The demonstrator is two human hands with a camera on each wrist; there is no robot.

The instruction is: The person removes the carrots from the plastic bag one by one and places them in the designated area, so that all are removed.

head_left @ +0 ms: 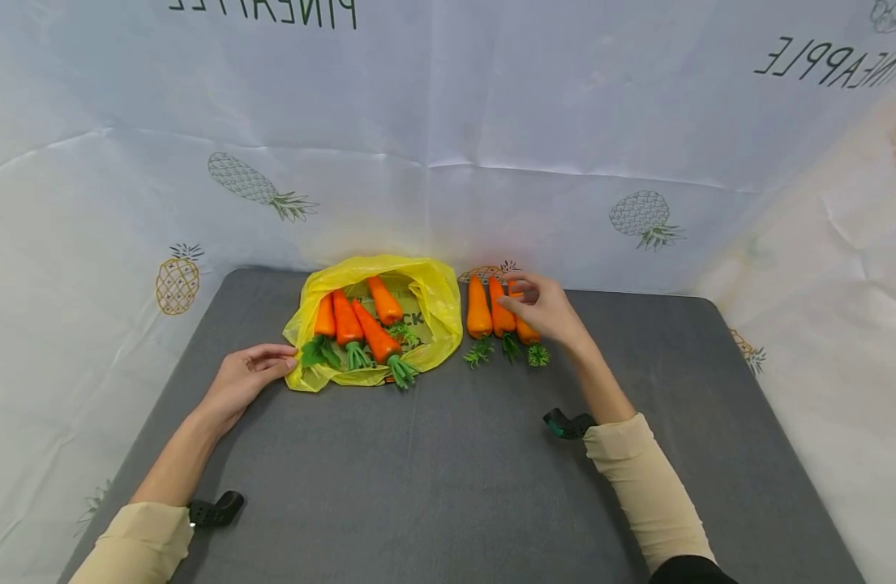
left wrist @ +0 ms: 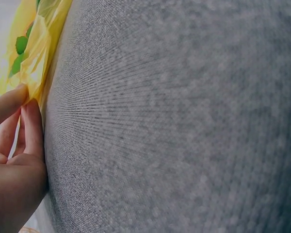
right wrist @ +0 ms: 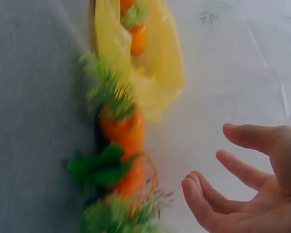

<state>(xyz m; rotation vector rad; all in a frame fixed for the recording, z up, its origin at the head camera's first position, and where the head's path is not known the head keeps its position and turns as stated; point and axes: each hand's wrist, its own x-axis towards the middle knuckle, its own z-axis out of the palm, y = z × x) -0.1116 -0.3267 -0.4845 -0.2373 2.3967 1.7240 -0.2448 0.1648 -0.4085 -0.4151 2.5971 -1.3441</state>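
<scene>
While the head view looks down on the grey desk (head_left: 448, 478), you can see a yellow plastic bag (head_left: 440, 304) lying open near the back edge with four toy carrots (head_left: 348, 318) inside, green tops pointing toward the person. The left hand (head_left: 245, 377) pinches the bag's near left corner. Just right of the bag sit three more carrots (head_left: 479, 308) in a row — the right hand (head_left: 546, 310) hovers over the rightmost one, fingers loosely curved, touching or nearly so, can't tell which.

Left wrist view: fingertips (left wrist: 31, 121) pinching the yellow bag's edge (left wrist: 41, 63) right at the desk surface.

Right wrist view is blurry — the right hand (right wrist: 252, 184) is released, fingers relaxed and grasping nothing, with the loose carrots (right wrist: 126, 133) just beside it and the bag (right wrist: 160, 58) beyond.
</scene>
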